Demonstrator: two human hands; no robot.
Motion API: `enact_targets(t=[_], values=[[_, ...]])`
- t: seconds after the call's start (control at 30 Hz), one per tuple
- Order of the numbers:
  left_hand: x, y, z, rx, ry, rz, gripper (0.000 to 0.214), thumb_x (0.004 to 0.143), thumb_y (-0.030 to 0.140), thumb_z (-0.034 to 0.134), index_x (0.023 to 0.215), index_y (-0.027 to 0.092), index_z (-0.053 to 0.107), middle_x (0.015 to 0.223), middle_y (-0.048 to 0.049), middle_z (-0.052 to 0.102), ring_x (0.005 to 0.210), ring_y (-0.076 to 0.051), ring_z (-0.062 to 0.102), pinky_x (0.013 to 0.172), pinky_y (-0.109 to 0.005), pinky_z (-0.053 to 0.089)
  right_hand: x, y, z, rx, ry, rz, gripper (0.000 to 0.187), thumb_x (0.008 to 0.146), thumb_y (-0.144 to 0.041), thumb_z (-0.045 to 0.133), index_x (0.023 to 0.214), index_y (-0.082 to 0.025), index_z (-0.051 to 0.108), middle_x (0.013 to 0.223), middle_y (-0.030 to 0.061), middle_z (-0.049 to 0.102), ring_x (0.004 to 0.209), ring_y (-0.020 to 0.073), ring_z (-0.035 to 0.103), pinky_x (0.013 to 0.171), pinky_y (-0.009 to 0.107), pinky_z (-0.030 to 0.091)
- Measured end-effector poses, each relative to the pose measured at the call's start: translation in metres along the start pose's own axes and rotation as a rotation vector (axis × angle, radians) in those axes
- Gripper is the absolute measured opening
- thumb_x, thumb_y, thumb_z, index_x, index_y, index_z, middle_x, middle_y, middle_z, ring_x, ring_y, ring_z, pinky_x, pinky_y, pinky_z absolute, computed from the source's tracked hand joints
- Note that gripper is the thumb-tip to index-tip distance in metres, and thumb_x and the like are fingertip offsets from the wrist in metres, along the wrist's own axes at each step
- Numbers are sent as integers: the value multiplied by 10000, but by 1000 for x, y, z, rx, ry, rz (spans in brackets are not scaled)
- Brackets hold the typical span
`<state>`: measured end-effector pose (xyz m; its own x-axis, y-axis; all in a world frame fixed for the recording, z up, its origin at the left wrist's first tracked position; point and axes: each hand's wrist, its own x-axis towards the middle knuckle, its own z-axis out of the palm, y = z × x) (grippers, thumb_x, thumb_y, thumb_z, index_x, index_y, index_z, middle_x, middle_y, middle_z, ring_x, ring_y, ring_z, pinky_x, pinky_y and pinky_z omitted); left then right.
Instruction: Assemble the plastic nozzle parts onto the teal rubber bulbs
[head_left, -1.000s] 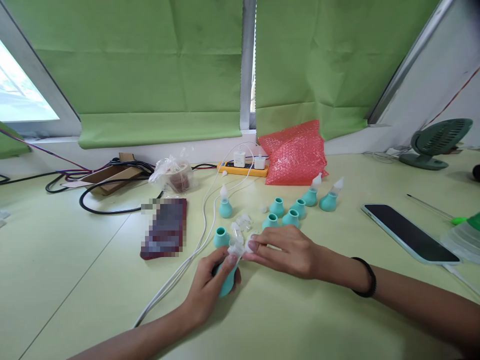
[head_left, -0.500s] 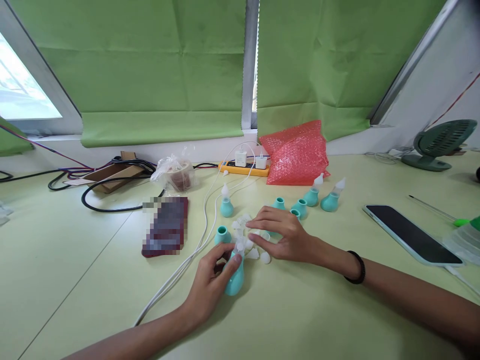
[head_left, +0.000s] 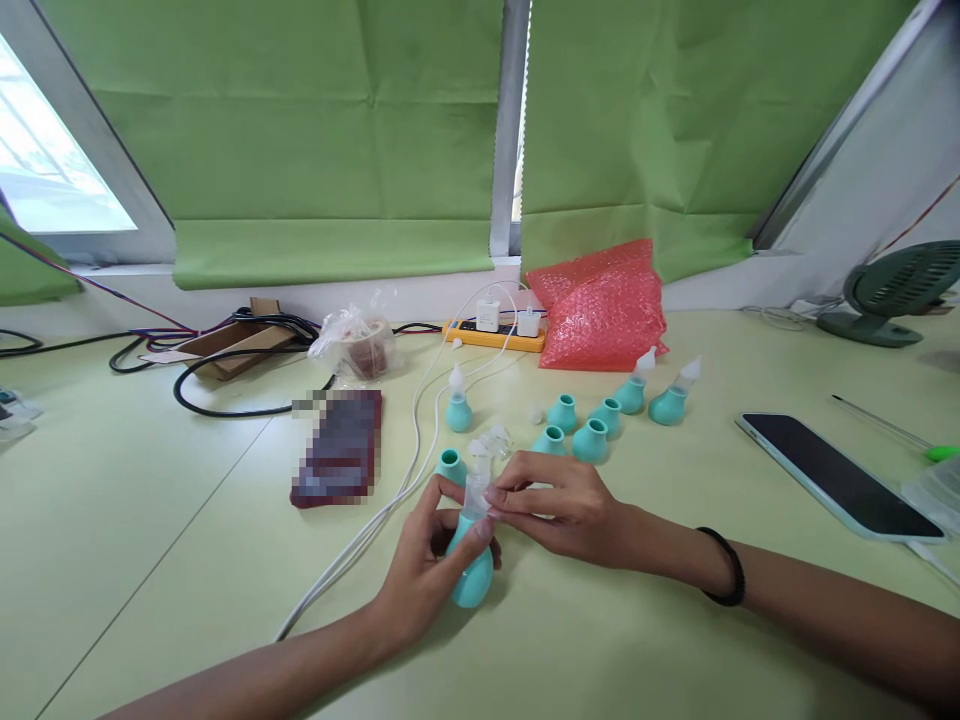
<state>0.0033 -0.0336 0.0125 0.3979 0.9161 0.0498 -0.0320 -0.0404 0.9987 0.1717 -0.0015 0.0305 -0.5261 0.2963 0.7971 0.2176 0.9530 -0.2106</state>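
My left hand [head_left: 424, 560] is closed around a teal bulb nasal aspirator [head_left: 472, 578] with a clear tube at its neck, tilted just above or on the table. Against that clear neck, the fingertips of my right hand [head_left: 559, 505] are pinched together; a whitish bit shows there, too small to make out. Behind my fingers lie loose clear plastic pieces [head_left: 496, 440], partly hidden. One open teal bulb [head_left: 451, 464] stands right behind my left hand. Several more open bulbs [head_left: 591, 441] stand beyond my right hand. Fitted with a white tip, another aspirator [head_left: 459, 408] stands farther back.
Two tipped aspirators [head_left: 667, 404] stand back right, before a red bubble-wrap bag [head_left: 600, 318]. White cables [head_left: 390, 510] run left of my hands from an orange power strip [head_left: 495, 337]. A pixelated dark red object [head_left: 337, 447] lies left; a phone [head_left: 836, 475] and screwdriver [head_left: 885, 421] lie right.
My right hand has moved from over the loose pieces toward the held aspirator, and its fingers have closed at the neck. My left hand keeps its grip. The view has shifted slightly.
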Motion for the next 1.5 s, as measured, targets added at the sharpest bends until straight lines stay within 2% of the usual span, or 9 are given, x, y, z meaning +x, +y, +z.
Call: enact_targets(t=[0.13, 0.27, 0.4, 0.7, 0.87, 0.97, 1.1, 1.3, 1.5], values=[[-2, 0, 0, -25, 7, -7, 281, 762, 396, 542, 779, 197, 344, 583, 15, 600, 524, -136, 575, 475, -220, 403, -4, -2, 5, -30, 63, -30, 101, 766, -82, 519, 795, -143, 593, 713, 62, 610, 661, 121, 553, 533, 235, 482], [-2, -3, 0, -5, 34, -30, 327, 732, 428, 565, 746, 204, 327, 468, 72, 516, 437, -121, 549, 417, -195, 365, -7, 1, 8, -36, 80, -58, 138, 753, -64, 522, 836, -145, 597, 704, 58, 608, 662, 124, 557, 538, 240, 484], [-1, -5, 1, 29, 75, -35, 331, 729, 440, 559, 739, 205, 326, 432, 91, 477, 401, -113, 535, 390, -181, 339, -5, 1, 10, 32, 95, -14, 142, 743, -65, 532, 828, -151, 605, 674, 50, 610, 630, 120, 562, 510, 230, 481], [1, -8, -1, 83, 113, -16, 305, 733, 397, 566, 720, 197, 335, 477, 39, 588, 402, -113, 542, 387, -180, 331, -1, -5, 11, 258, 153, 313, 50, 690, -137, 625, 719, -135, 665, 665, 57, 638, 587, 121, 586, 521, 238, 490], [-1, -12, -3, 113, 81, 12, 287, 747, 385, 553, 739, 201, 333, 497, 20, 617, 398, -109, 532, 390, -183, 312, 0, 3, 6, 467, 34, 467, 55, 635, -140, 679, 688, -134, 693, 645, 56, 652, 571, 118, 592, 516, 218, 471], [-2, -12, -4, 104, 60, 15, 278, 752, 380, 545, 747, 203, 330, 496, 18, 615, 396, -112, 528, 392, -187, 302, -1, 9, 4, 655, -47, 651, 86, 604, -151, 701, 689, -163, 701, 621, 30, 643, 536, 96, 572, 470, 189, 446], [-2, -13, -4, 170, 84, 49, 261, 750, 352, 541, 727, 203, 328, 473, 37, 577, 385, -93, 481, 399, -186, 288, -2, 10, 7, 862, -45, 859, 99, 579, -161, 713, 676, -180, 702, 621, 5, 621, 502, 77, 560, 465, 181, 453], [-3, -14, -1, 345, 186, 110, 264, 722, 297, 558, 688, 205, 313, 423, 92, 439, 377, -57, 343, 391, -167, 226, 0, 2, 9, 958, -14, 991, 155, 519, -120, 740, 661, -173, 703, 653, 4, 620, 585, 78, 560, 538, 177, 462], [-2, -11, 1, 285, 204, 37, 284, 728, 346, 544, 702, 213, 294, 421, 99, 434, 367, -57, 328, 379, -160, 231, 2, -2, 9, 895, 31, 1044, 129, 549, -124, 715, 667, -175, 703, 695, 16, 634, 651, 104, 574, 581, 205, 480]])
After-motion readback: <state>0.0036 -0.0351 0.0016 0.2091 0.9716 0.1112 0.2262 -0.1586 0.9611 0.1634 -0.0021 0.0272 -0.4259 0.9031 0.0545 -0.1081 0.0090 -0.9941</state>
